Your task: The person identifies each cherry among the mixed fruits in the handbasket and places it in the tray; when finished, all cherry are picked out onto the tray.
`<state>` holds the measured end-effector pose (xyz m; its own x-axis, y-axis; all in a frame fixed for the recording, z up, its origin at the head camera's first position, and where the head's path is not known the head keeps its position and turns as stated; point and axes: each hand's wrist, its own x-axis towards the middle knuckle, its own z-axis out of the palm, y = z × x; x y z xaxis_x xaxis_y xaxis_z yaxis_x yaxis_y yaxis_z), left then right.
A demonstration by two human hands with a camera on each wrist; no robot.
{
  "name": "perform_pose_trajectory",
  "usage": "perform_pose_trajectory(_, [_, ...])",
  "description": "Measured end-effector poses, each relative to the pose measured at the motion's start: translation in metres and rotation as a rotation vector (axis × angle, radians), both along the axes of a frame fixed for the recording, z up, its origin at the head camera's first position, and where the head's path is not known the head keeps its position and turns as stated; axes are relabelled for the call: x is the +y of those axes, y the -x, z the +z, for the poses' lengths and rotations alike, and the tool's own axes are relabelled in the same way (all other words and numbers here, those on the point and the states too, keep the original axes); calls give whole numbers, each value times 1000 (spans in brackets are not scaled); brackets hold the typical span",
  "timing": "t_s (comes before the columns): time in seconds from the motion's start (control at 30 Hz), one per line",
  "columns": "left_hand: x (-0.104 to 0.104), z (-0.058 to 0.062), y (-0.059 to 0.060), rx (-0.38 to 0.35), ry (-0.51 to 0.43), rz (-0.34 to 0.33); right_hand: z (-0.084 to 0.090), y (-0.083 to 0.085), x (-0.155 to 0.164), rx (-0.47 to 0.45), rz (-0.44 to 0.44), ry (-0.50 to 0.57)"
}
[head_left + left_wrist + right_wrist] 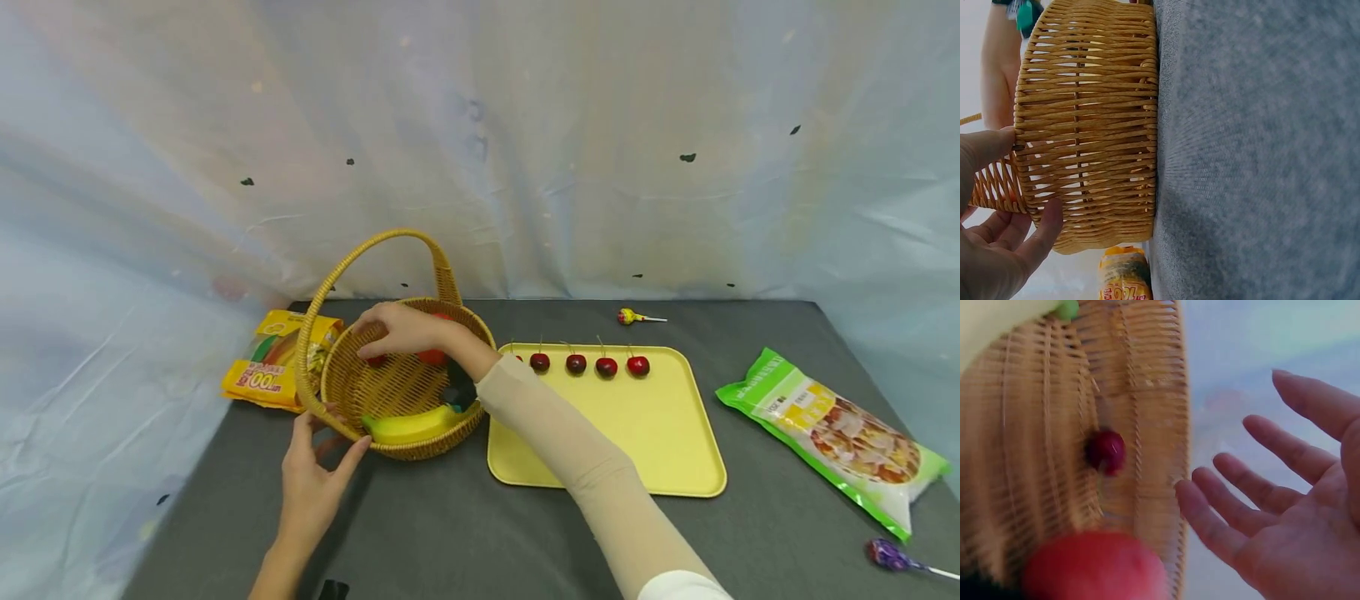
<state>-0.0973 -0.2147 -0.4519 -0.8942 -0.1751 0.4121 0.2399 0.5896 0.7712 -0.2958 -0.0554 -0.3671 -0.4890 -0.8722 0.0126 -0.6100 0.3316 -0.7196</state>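
Note:
My left hand (311, 479) grips the rim of a wicker basket (375, 392) near the foot of its tall handle, thumb and fingers on either side. Over the basket, my right hand (405, 327) has loosely spread fingers and holds nothing. In the right wrist view a dark red cherry (1107, 450) lies in the basket against the wall, below that hand. A larger round red fruit (1094, 565) is beside it. A banana (412, 427) lies along the basket's near side. The right forearm hides part of the basket's right side.
Right of the basket is a yellow tray (660, 433) with several cherries (576, 364) in a row along its far edge. An orange packet (266, 379) lies behind the basket; a green-and-white bag (840, 433) and purple lollipop (888, 555) are far right. A yellow lollipop (627, 317) lies behind the tray.

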Motion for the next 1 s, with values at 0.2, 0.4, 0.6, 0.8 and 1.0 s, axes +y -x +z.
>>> perform_pose_trajectory(0.2, [0,-1,1,8,1,-17,-21,-1,-29,-42,-47,-83])
perform_pose_trajectory(0.4, [2,-3,1,6,-5,-16,-37,2,-35,-69,-93,-107])
perform_pose_trajectory(0.6, [3,-3,1,2,5,-9,-47,3,-35,-64,-74,-128])
perform_pose_trajectory(0.8, [4,-2,-1,3,13,-7,-51,-2,-37,-47,-69,-191])
perform_pose_trajectory(1.0, [3,-2,0,0,28,1,-49,-4,-34,-49,-41,-211])
